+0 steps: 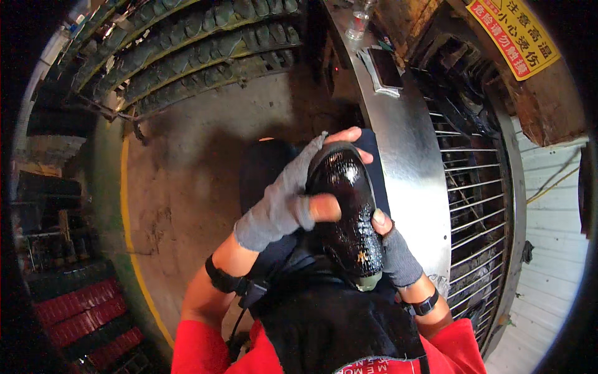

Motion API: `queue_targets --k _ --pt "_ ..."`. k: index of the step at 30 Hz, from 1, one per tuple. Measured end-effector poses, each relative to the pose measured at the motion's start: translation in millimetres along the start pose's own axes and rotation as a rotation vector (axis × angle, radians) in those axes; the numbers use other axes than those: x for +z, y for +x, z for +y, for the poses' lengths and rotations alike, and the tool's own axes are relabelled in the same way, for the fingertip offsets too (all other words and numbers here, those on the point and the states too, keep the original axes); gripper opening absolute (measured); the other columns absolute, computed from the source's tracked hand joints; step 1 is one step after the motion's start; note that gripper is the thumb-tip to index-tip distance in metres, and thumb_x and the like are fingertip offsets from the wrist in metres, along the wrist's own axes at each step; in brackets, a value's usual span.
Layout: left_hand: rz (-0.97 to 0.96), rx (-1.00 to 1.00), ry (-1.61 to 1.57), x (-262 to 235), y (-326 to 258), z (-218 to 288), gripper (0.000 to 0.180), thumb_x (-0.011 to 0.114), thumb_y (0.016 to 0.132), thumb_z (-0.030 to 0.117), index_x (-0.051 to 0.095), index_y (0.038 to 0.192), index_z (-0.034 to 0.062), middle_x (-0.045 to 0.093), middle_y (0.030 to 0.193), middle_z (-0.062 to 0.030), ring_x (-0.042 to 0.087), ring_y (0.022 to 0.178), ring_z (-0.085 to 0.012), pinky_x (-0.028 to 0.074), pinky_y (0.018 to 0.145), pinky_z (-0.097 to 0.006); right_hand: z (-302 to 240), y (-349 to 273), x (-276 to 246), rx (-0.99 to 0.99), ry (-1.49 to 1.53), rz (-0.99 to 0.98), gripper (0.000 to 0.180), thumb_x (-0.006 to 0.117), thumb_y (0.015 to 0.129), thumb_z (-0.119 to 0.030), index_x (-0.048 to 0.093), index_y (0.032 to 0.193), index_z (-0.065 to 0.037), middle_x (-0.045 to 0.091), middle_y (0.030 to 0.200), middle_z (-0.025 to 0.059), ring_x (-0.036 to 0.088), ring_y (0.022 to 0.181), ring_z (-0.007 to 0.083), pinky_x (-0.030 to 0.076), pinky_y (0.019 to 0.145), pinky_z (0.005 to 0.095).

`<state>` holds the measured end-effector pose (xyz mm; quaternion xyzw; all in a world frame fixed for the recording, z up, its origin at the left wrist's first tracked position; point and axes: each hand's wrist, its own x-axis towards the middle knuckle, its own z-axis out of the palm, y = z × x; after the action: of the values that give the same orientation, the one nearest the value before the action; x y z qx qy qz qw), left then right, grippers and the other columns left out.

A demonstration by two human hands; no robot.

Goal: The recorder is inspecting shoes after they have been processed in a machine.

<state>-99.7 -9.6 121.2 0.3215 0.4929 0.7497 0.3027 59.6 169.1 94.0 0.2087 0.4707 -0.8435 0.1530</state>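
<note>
Over my lap I hold a black shoe on a last (349,212), its upper face glossy and ridged. A grey-green end of the last (369,282) sticks out close to my black apron (324,318). My left hand (283,206), in a grey glove with bare fingertips, is closed around the far end, thumb over the left side and fingertips showing beyond the right edge. On the right side, nearer me, my right hand (398,252) in a matching glove grips the shoe with its thumb up; its other fingers are hidden underneath.
To my right runs a metal bench (405,156) bearing a phone (387,67) on a cloth and a clear bottle (357,26). Beyond it are metal bars (470,184) and a yellow-red warning sign (514,37). Racks of shoe-shaped pieces (205,56) stand at far left.
</note>
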Motion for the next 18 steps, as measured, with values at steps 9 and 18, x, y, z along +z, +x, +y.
queue_targets --k 9,18 --pt "0.019 -0.174 0.234 14.9 -29.3 25.2 0.101 0.091 0.079 0.014 0.034 0.161 0.0030 0.062 0.147 -0.0206 0.064 0.130 -0.0245 0.048 0.113 -0.039 3.4 -12.3 -2.4 -0.013 -0.100 -0.037 0.073 0.068 0.094 -0.064 0.076 0.108 0.007 0.078 0.093 0.0119 0.077 0.076 0.0191 0.061 0.069 0.0293" --pt "0.122 0.073 0.060 17.1 -51.6 41.8 0.094 0.090 0.084 0.029 0.037 0.158 0.0070 0.059 0.150 -0.0254 0.060 0.137 -0.0339 0.044 0.117 -0.044 -15.4 -8.8 -14.4 -0.238 -0.289 -0.164 0.067 0.065 0.101 -0.056 0.071 0.122 0.007 0.077 0.106 0.0129 0.073 0.102 0.0181 0.056 0.090 0.0277"
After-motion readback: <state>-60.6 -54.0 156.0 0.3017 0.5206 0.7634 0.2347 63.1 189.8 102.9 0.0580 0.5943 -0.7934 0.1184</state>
